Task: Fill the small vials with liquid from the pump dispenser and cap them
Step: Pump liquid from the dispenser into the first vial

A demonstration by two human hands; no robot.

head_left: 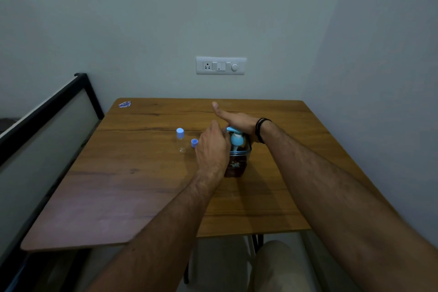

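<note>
The right hand [233, 119] lies flat, fingers straight, on the head of the pump dispenser [237, 149] mid-bench, seemingly to press it. The left hand [212, 143] curls beside the spout, probably holding a vial under it, though none shows. A capped vial [180, 140] and a loose cap [194, 142] stand just left, clear of both arms.

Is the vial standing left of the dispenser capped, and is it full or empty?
Capped: the vial stands upright with a blue cap on top. It looks empty, its clear body showing the table through it, though a little liquid cannot be ruled out.
</note>
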